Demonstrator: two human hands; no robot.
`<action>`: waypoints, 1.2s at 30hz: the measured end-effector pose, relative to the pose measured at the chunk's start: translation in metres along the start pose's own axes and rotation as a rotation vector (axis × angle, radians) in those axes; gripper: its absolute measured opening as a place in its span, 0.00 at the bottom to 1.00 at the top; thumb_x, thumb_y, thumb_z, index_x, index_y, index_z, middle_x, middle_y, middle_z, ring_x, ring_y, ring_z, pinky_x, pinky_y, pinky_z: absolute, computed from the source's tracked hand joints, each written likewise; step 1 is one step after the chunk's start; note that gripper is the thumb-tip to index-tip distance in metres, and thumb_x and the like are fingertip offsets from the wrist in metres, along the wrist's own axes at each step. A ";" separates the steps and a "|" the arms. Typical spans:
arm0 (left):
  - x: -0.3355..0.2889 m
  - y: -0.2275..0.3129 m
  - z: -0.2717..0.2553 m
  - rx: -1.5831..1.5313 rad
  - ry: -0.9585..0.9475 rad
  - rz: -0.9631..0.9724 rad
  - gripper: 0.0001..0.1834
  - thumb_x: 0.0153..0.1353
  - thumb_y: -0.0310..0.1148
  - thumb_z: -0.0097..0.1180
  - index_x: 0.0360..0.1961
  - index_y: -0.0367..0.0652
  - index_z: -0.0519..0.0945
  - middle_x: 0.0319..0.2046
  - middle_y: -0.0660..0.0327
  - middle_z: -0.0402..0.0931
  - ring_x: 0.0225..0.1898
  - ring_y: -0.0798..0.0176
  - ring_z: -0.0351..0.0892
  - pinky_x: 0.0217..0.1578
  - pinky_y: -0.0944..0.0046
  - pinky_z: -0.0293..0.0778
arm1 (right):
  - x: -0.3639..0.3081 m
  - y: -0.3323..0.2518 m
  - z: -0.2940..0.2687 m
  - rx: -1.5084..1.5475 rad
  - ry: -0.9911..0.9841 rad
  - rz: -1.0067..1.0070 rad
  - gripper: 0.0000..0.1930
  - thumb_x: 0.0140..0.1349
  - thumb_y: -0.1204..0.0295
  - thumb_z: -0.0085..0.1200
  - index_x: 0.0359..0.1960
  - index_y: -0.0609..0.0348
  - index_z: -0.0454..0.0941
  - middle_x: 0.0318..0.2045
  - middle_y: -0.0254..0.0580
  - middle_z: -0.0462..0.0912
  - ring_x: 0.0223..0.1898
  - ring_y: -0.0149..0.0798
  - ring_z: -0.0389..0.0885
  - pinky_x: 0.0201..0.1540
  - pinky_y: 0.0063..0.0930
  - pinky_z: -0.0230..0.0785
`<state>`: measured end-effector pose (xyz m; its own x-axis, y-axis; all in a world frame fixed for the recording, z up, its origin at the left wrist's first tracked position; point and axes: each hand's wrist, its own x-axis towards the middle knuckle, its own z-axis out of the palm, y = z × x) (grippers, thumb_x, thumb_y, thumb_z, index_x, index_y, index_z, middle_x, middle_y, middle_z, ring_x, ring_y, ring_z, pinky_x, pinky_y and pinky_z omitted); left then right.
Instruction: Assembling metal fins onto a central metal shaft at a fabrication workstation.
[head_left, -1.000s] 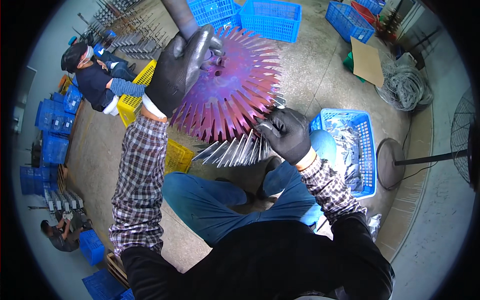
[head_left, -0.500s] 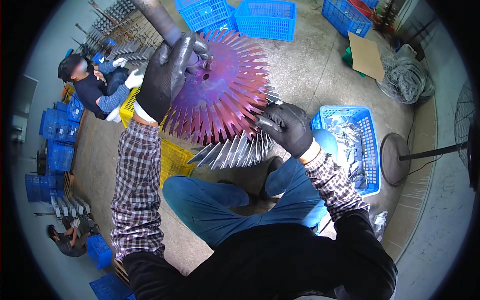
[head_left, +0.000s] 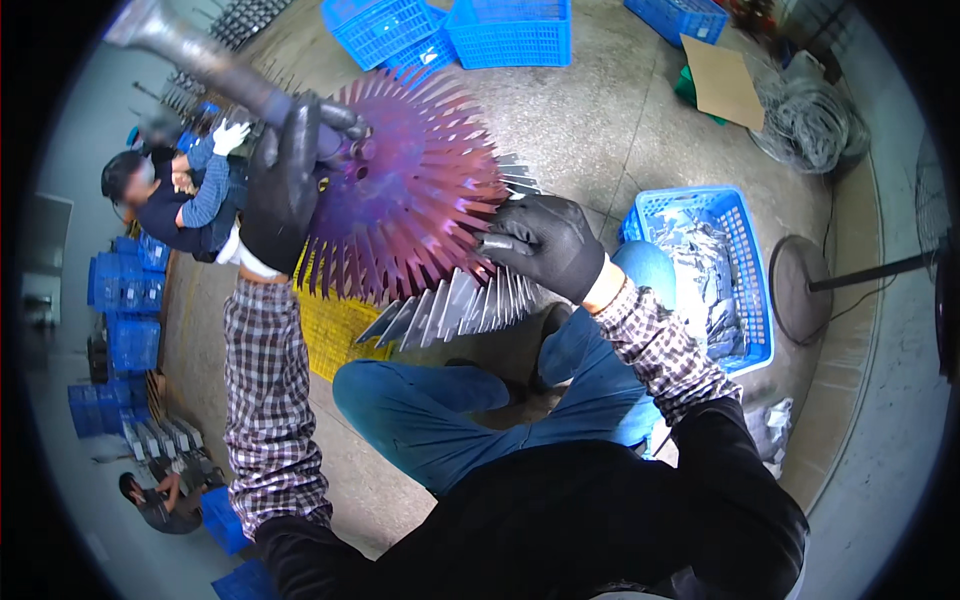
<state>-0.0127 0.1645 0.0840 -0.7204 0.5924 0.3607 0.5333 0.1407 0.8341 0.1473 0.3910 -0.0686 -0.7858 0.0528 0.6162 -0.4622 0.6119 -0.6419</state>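
Disc (head_left: 400, 180), purple, toothed rim, on a metal pipe (head_left: 210, 65), held out beyond the legs (head_left: 415, 400).
Left hand (head_left: 283, 185), black-gloved: fingers wrapped round the pipe beside the disc's centre. Right hand (head_left: 550, 245), black-gloved: fingers curled nearly closed at the rim; cannot tell what they grip, if anything. Silver blades (head_left: 445, 308): row below the rim. Blue basket (head_left: 756, 285): to the right.

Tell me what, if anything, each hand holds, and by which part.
The left hand grips the metal pipe at its end beside the purple disc. The right hand is at the disc's rim; whether it pinches anything there cannot be told.
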 end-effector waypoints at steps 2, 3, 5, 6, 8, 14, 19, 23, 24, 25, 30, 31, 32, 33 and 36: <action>-0.003 0.014 0.003 0.029 0.015 -0.048 0.20 0.82 0.41 0.41 0.47 0.36 0.80 0.41 0.56 0.85 0.39 0.61 0.83 0.46 0.62 0.77 | 0.004 0.001 -0.004 0.113 0.059 -0.104 0.10 0.62 0.63 0.70 0.32 0.55 0.86 0.25 0.36 0.83 0.23 0.41 0.76 0.31 0.35 0.70; -0.002 0.017 0.004 0.045 0.023 -0.072 0.20 0.83 0.40 0.39 0.47 0.36 0.80 0.40 0.56 0.85 0.39 0.60 0.83 0.46 0.61 0.77 | 0.005 0.001 -0.006 0.169 0.088 -0.157 0.11 0.62 0.62 0.70 0.32 0.54 0.85 0.24 0.36 0.83 0.22 0.41 0.76 0.30 0.35 0.70; -0.003 0.018 0.003 0.127 0.012 -0.005 0.21 0.83 0.40 0.39 0.47 0.36 0.80 0.40 0.55 0.85 0.39 0.60 0.83 0.46 0.61 0.77 | 0.004 0.000 -0.010 0.184 0.048 -0.062 0.10 0.62 0.63 0.70 0.33 0.55 0.86 0.24 0.37 0.83 0.23 0.41 0.76 0.31 0.35 0.70; -0.003 0.017 0.002 0.202 0.009 0.060 0.21 0.83 0.40 0.38 0.47 0.35 0.80 0.40 0.55 0.85 0.39 0.60 0.83 0.47 0.61 0.77 | 0.003 0.000 -0.012 0.197 -0.003 0.032 0.10 0.62 0.64 0.70 0.34 0.56 0.86 0.25 0.38 0.83 0.23 0.41 0.76 0.31 0.34 0.70; -0.002 0.016 0.002 0.351 0.001 0.190 0.21 0.83 0.39 0.36 0.47 0.35 0.80 0.40 0.55 0.85 0.39 0.59 0.83 0.47 0.61 0.77 | 0.003 0.002 -0.013 0.225 -0.107 0.220 0.09 0.62 0.66 0.71 0.36 0.58 0.87 0.26 0.39 0.84 0.24 0.41 0.75 0.32 0.34 0.70; -0.005 0.025 0.004 0.676 0.049 0.208 0.21 0.82 0.38 0.37 0.46 0.34 0.80 0.40 0.54 0.85 0.40 0.60 0.83 0.47 0.61 0.76 | 0.007 0.013 -0.002 0.307 -0.042 0.128 0.13 0.67 0.62 0.68 0.28 0.56 0.84 0.22 0.37 0.82 0.20 0.37 0.74 0.29 0.33 0.69; -0.005 0.018 0.003 0.380 0.050 0.145 0.21 0.83 0.39 0.37 0.44 0.35 0.80 0.41 0.54 0.85 0.40 0.60 0.83 0.47 0.61 0.76 | 0.007 0.016 0.015 0.264 0.110 0.021 0.12 0.66 0.64 0.68 0.28 0.57 0.85 0.19 0.34 0.79 0.18 0.36 0.70 0.26 0.32 0.66; -0.001 0.009 -0.002 0.700 0.016 0.466 0.21 0.83 0.38 0.37 0.44 0.36 0.80 0.41 0.54 0.86 0.40 0.60 0.83 0.47 0.62 0.77 | 0.006 0.009 0.017 0.226 0.107 0.078 0.13 0.65 0.65 0.69 0.27 0.58 0.84 0.16 0.31 0.76 0.16 0.33 0.67 0.25 0.31 0.63; -0.001 0.009 -0.002 0.695 0.012 0.460 0.21 0.83 0.38 0.37 0.44 0.36 0.80 0.41 0.54 0.86 0.40 0.60 0.83 0.47 0.62 0.77 | 0.004 0.007 0.016 0.225 0.105 0.086 0.13 0.65 0.65 0.69 0.27 0.58 0.84 0.16 0.31 0.76 0.16 0.33 0.67 0.25 0.31 0.63; 0.000 0.012 -0.002 0.583 0.002 0.367 0.21 0.83 0.39 0.37 0.44 0.36 0.81 0.41 0.54 0.86 0.40 0.61 0.83 0.46 0.62 0.77 | 0.004 0.006 0.011 0.254 0.074 0.109 0.12 0.65 0.65 0.69 0.27 0.58 0.84 0.16 0.32 0.76 0.17 0.33 0.67 0.25 0.31 0.64; -0.003 0.022 -0.001 0.259 0.008 0.075 0.22 0.83 0.39 0.37 0.46 0.36 0.82 0.41 0.55 0.86 0.40 0.62 0.83 0.44 0.63 0.77 | -0.007 0.007 -0.019 0.311 -0.070 0.228 0.11 0.65 0.65 0.69 0.28 0.57 0.84 0.17 0.32 0.76 0.19 0.32 0.68 0.26 0.30 0.65; -0.003 0.021 -0.001 0.268 0.012 0.067 0.22 0.83 0.39 0.38 0.46 0.37 0.82 0.41 0.56 0.86 0.40 0.62 0.83 0.43 0.63 0.77 | -0.013 0.007 -0.027 0.278 -0.100 0.296 0.11 0.64 0.65 0.69 0.29 0.57 0.84 0.18 0.33 0.77 0.19 0.32 0.69 0.27 0.30 0.66; -0.003 0.021 -0.001 0.277 0.017 0.059 0.22 0.83 0.40 0.38 0.46 0.37 0.82 0.41 0.56 0.86 0.39 0.62 0.83 0.43 0.64 0.77 | -0.017 0.008 -0.033 0.244 -0.130 0.363 0.11 0.64 0.64 0.69 0.29 0.57 0.84 0.18 0.34 0.77 0.20 0.32 0.70 0.28 0.30 0.67; -0.003 0.022 -0.002 0.287 0.023 0.050 0.21 0.83 0.40 0.38 0.46 0.37 0.82 0.41 0.56 0.86 0.39 0.62 0.83 0.42 0.64 0.77 | -0.017 0.007 -0.036 0.210 -0.160 0.428 0.11 0.64 0.64 0.69 0.30 0.57 0.85 0.19 0.34 0.78 0.21 0.32 0.71 0.28 0.30 0.68; 0.000 0.012 0.000 0.164 0.008 0.020 0.22 0.83 0.41 0.39 0.46 0.37 0.82 0.41 0.57 0.85 0.39 0.63 0.83 0.42 0.63 0.77 | -0.007 0.001 -0.049 0.090 -0.279 0.448 0.13 0.65 0.60 0.66 0.32 0.57 0.86 0.22 0.38 0.81 0.23 0.37 0.76 0.30 0.32 0.71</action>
<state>-0.0062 0.1657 0.0937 -0.7119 0.5905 0.3803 0.6124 0.2568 0.7477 0.1720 0.4302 -0.0513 -0.9880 0.0736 0.1361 -0.0804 0.5071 -0.8581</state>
